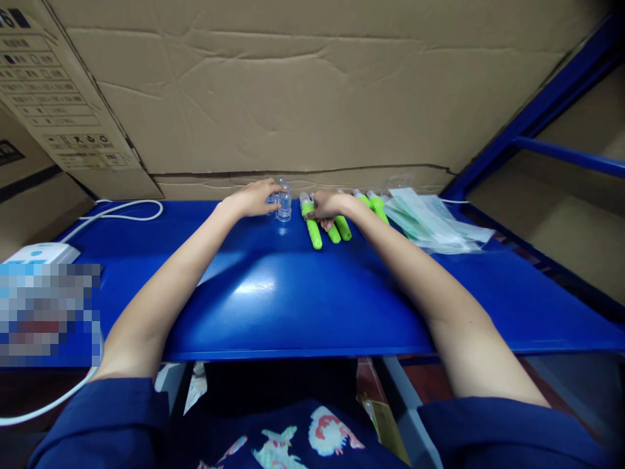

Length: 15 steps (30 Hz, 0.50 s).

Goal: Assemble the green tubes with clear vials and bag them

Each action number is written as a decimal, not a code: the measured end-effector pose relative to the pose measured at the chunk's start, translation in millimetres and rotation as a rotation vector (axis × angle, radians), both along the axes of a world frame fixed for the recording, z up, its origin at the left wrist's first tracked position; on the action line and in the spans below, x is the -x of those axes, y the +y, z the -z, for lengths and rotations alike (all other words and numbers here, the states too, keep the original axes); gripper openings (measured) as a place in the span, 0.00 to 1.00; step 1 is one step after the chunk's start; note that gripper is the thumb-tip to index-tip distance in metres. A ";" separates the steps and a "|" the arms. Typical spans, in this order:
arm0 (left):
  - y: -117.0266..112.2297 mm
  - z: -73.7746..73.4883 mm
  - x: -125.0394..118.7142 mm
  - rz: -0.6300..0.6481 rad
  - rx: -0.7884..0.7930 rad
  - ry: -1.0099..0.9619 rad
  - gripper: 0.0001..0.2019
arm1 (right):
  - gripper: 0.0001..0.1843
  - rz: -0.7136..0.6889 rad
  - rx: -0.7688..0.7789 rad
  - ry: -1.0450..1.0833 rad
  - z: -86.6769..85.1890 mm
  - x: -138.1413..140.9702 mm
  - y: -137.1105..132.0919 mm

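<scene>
My left hand [256, 198] is at the back of the blue table, its fingers closed around a small clear bottle-shaped plastic piece [272, 199]. Right beside its fingertips stands another clear plastic piece [284, 203]. My right hand [328, 204] reaches over a row of bright green sticks with clear tips. Thumb and fingers grip the leftmost green stick [314, 233] near its upper end. Close by, partly under this hand, lie more green sticks [344, 228]. Behind my right wrist, another green stick [377, 207] is partly hidden by the forearm.
Flat clear plastic bags with pale green strips [430, 218] lie at the right of the blue table [293, 306]. A white power strip [41, 253] and cable sit at the left, near a blurred-out patch. Cardboard [312, 98] walls the back; a blue metal frame [551, 111] rises at right.
</scene>
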<state>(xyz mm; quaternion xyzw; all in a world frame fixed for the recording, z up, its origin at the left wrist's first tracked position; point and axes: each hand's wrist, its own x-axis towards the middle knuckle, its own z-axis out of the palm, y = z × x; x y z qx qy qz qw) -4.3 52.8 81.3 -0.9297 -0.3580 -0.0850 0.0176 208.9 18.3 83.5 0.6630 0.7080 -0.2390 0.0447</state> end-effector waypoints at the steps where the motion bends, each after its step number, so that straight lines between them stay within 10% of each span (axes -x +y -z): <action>1: -0.1 0.0 -0.1 0.001 -0.002 0.001 0.25 | 0.18 0.004 -0.003 0.005 0.2 -0.2 0.3; 15: 7.2 4.4 3.1 0.027 -0.018 -0.003 0.25 | 0.15 0.037 -0.056 0.025 4.5 -4.2 6.5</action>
